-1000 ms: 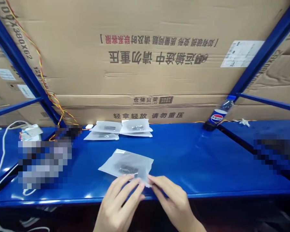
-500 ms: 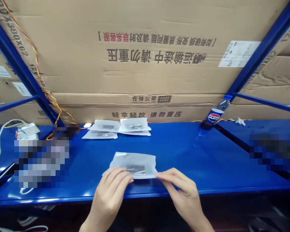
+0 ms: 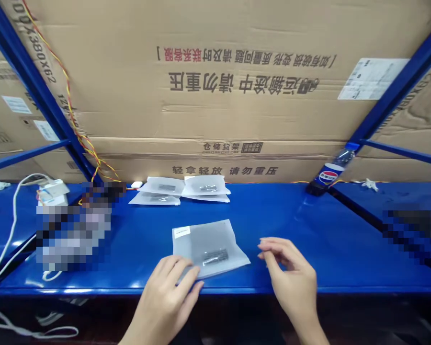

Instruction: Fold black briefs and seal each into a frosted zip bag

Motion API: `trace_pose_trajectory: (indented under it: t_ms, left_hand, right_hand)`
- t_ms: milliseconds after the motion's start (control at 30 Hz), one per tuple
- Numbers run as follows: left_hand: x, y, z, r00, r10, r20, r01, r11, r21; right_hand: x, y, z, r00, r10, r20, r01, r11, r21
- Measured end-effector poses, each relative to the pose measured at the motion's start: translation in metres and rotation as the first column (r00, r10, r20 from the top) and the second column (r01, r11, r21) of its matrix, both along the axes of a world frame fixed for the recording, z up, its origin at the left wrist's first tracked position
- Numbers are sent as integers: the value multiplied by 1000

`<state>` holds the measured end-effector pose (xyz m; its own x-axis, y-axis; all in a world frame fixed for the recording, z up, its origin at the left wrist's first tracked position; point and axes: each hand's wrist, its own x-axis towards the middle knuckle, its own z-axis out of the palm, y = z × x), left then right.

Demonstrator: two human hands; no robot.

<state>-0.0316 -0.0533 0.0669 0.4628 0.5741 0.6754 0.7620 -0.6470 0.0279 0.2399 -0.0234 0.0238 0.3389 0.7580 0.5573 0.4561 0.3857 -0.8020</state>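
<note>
A frosted zip bag (image 3: pixel 215 239) lies on the blue shelf, with a white label at its far left corner and a small dark item in a clear wrapper showing through. My left hand (image 3: pixel 172 287) grips the bag's near left corner, fingers over the top and thumb at the near edge. Right of the bag, and apart from it, is my right hand (image 3: pixel 289 268). Its fingers are curled in and the thumb meets them, with nothing visible in the pinch.
Several similar frosted bags (image 3: pixel 204 184) overlap at the back of the blue shelf (image 3: pixel 273 215). A Pepsi bottle (image 3: pixel 330 172) leans at the back right. White cables (image 3: pixel 12 225) and a white box (image 3: pixel 52 191) are on the left. Cardboard (image 3: pixel 237 115) stands behind.
My right hand has let go of the bag's right corner and moved right. The bag has turned and lies flatter, its near right corner now free. The whole view has shifted slightly.
</note>
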Motion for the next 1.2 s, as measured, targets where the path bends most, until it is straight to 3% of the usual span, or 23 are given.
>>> trace_pose_trajectory:
  t_ms: [200,300,400,533,633,733,900,967,1033,1067,1133,1200]
  left_hand:
    - [7,28,-3,988,-81,-129,61,986,-158]
    - [12,29,0,996,-74,-58,62,978,-200]
    - [29,20,2,997,-37,65,47,985,-164]
    - [63,4,0,978,21,209,-7,998,-66]
    - [81,-1,-4,965,33,262,-24,999,-38]
    - [88,-2,-6,952,30,304,-28,1000,-10]
    - [67,1,-8,898,25,439,36,991,-130]
    - [44,11,-11,873,165,458,-96,980,-172]
    - [19,26,-16,830,367,419,-326,930,-168]
    - [8,34,-19,810,427,401,-387,904,-182]
    - [-6,47,-24,784,507,358,-422,858,-292]
    - [-8,55,-25,771,557,308,-385,794,-471]
  right_hand:
    - [-8,-23,-1,978,209,20,-205,972,-114]
    - [-16,-35,1,978,204,-40,-208,967,-149]
    - [-29,-40,2,974,180,-137,-214,930,-300]
    - [-42,-20,3,965,223,-142,-263,860,-438]
    - [-45,4,10,978,207,-1,-183,863,-471]
    - [-48,20,23,960,237,149,-119,827,-550]
    - [-60,33,43,903,321,284,-77,773,-629]
    - [-63,37,45,876,382,295,-112,755,-646]
    - [-65,41,42,857,441,267,-192,754,-629]
    - [-65,43,40,857,455,244,-235,764,-601]
    - [-65,45,36,867,478,140,-347,781,-519]
    - [-68,44,32,846,531,-41,-493,753,-436]
